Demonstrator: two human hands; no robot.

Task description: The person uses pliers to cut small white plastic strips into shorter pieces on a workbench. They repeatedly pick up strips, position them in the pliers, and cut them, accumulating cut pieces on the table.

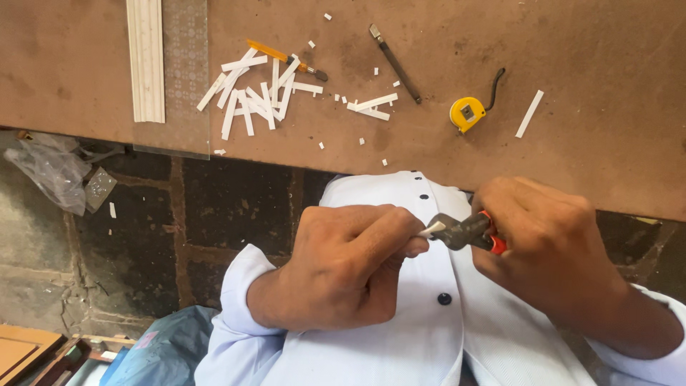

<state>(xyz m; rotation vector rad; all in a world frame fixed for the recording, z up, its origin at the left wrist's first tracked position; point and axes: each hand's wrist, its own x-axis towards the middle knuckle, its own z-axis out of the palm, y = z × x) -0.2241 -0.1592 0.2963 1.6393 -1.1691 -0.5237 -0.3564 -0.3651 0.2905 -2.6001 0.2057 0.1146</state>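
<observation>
My left hand pinches a small white strip piece in front of my white buttoned shirt. Red-handled pliers are gripped in my right hand, and their grey jaws close on the end of that white piece. Both hands are held close together below the edge of the brown board.
On the board lie a pile of white strips, an orange-handled tool, a dark glass cutter, a yellow tape measure, a lone white strip, a white moulding and a patterned glass pane. A plastic bag lies on the floor at left.
</observation>
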